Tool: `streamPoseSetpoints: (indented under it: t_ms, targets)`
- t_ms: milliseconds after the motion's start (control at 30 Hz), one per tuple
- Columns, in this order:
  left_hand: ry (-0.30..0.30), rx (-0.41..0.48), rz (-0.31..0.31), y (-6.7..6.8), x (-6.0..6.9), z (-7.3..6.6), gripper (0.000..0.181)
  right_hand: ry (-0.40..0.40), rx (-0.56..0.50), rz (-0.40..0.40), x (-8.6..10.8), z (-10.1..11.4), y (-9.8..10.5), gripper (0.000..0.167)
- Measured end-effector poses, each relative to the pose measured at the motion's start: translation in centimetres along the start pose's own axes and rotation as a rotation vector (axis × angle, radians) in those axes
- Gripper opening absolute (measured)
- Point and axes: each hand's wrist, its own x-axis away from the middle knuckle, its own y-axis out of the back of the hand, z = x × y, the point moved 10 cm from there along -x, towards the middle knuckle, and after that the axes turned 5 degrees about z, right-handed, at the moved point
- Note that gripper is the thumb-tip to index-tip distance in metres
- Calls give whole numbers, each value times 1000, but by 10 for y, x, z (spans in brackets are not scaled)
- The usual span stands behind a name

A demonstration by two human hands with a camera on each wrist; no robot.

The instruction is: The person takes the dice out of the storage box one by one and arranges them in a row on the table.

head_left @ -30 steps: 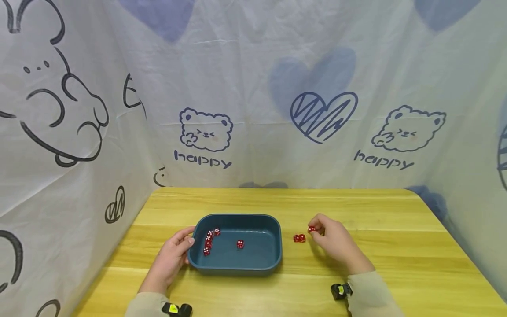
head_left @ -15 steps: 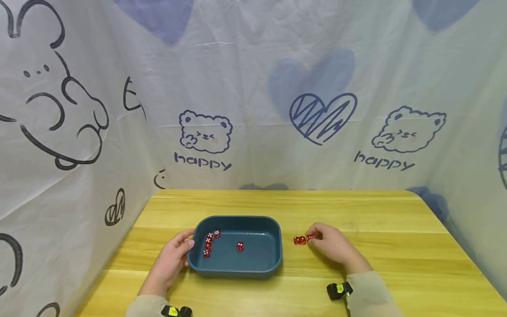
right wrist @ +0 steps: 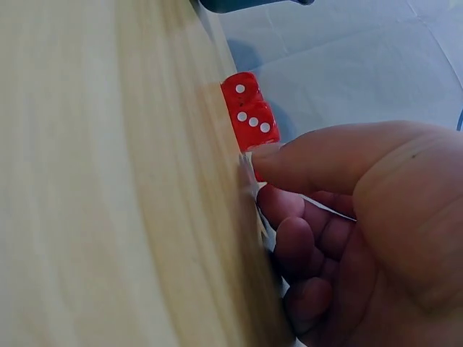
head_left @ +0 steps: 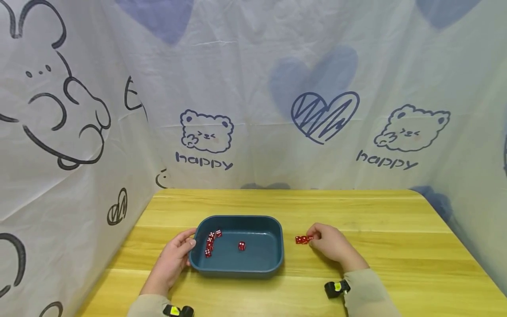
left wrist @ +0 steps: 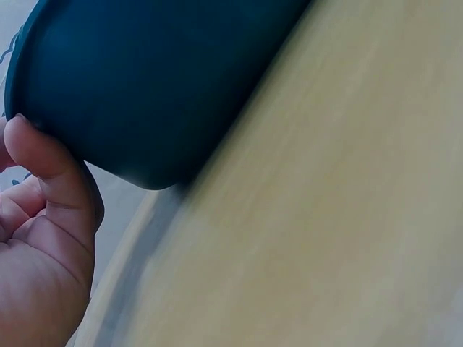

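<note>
A dark teal tray stands on the table with several red dice inside, a curved group along its left wall and a single die nearer the middle. The left hand grips the tray's left end; in the left wrist view its thumb lies against the tray wall. Right of the tray, three red dice lie in a row. The right hand pinches the rightmost one, which is partly hidden by the fingers. Two dice show beside the right thumb in the right wrist view.
The yellow wooden table extends around the tray and to the right of the dice. A white printed cloth hangs behind the table and at both sides. Black devices are strapped at both wrists.
Over the last second the right hand has lowered its die and brought it left, up against the two dice on the table. The left hand keeps its grip on the tray.
</note>
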Motion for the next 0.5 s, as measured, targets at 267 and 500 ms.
streamPoseSetpoints:
  t_ms: [267, 500]
  targets:
    - [-6, 7, 9, 0, -2, -1, 44, 11, -5, 6, 0, 1, -2, 15]
    - [-9, 20, 15, -1, -2, -2, 45, 18, -37, 11, 1, 4, 3, 16]
